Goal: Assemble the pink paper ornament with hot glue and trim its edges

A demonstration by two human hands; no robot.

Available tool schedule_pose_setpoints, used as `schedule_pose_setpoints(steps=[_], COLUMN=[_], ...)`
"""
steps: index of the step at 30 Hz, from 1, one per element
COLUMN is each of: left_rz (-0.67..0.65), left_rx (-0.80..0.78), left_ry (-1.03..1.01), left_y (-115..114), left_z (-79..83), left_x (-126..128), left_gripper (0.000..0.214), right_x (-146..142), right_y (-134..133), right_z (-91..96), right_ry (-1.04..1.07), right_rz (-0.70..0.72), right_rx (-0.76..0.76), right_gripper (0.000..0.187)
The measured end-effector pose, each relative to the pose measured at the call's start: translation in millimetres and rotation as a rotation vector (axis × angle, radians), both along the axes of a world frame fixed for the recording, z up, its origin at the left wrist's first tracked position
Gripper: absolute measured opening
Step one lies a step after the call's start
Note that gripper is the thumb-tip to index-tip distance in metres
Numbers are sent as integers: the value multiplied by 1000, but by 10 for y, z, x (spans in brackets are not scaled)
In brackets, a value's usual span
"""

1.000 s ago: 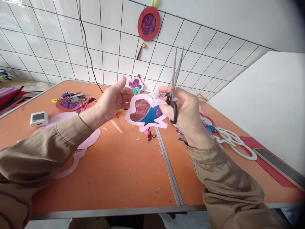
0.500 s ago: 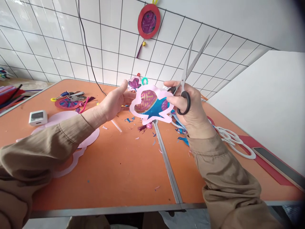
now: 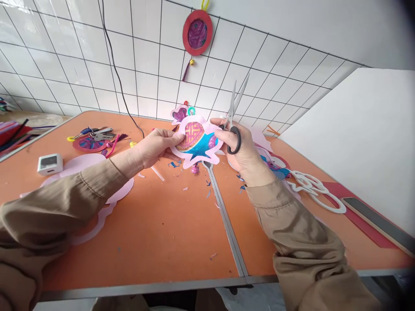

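My left hand [image 3: 157, 146] pinches the left edge of a pink paper ornament [image 3: 196, 142] with a red patterned heart and a blue star inside. The ornament hangs just above the orange table [image 3: 155, 224], with a green loop at its top and a purple tassel below. My right hand [image 3: 241, 149] grips black-handled scissors [image 3: 234, 114], blades pointing up and slightly apart, and its fingers also touch the ornament's right edge.
Paper scraps lie under the ornament. Pink cut-out sheets [image 3: 97, 190], a white timer [image 3: 49, 163], keys and a round red ornament [image 3: 92, 140] lie left. White paper rings [image 3: 316, 190] and a red strip lie right. A red oval ornament [image 3: 197, 32] hangs on the tiled wall.
The ornament and both hands came lower and a little left, closer to the table. The scissor blades, wide apart half a second ago, have narrowed and swung more upright.
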State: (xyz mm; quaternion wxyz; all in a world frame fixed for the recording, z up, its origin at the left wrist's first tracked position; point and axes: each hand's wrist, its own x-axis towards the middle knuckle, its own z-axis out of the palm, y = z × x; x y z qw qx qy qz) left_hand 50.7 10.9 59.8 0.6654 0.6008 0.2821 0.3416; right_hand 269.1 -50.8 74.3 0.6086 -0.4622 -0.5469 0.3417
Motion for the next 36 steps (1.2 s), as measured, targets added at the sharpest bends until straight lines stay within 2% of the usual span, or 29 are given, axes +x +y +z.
schedule_pose_setpoints(steps=[5,10,13,16,21,25,30,33,36], left_rz=[46,-13,-33,6,28,16,-20,-112,-140], left_rx=[-15,-53,17,68,138,173,248,274,189], left_ry=[-18,-97,-153,-197,-228,-172,22,34,2], left_y=[52,104,91,56,15,-15,-77,-102,-75], left_z=[55,62,21,-10,30,64,43,58,101], left_x=[13,18,13,18,31,29,17,9,-1], left_gripper=[46,62,47,35,35,36,26,38,64], right_x=[-7,-40,-78,-106,-62,-14,-61,-99,-99], right_y=[46,85,65,39,50,59,1,-49,-84], right_z=[-71,-129,-131,-141,-188,-169,-107,-74,-34], right_ry=[-59,-4,-7,-48,-106,-158,-151,-152,-162], right_rz=[40,2,-22,12,99,105,88,105,87], right_rx=[-12,57,95,99,62,108,133,110,78], right_gripper=[31,25,24,24,31,37,36,30,26])
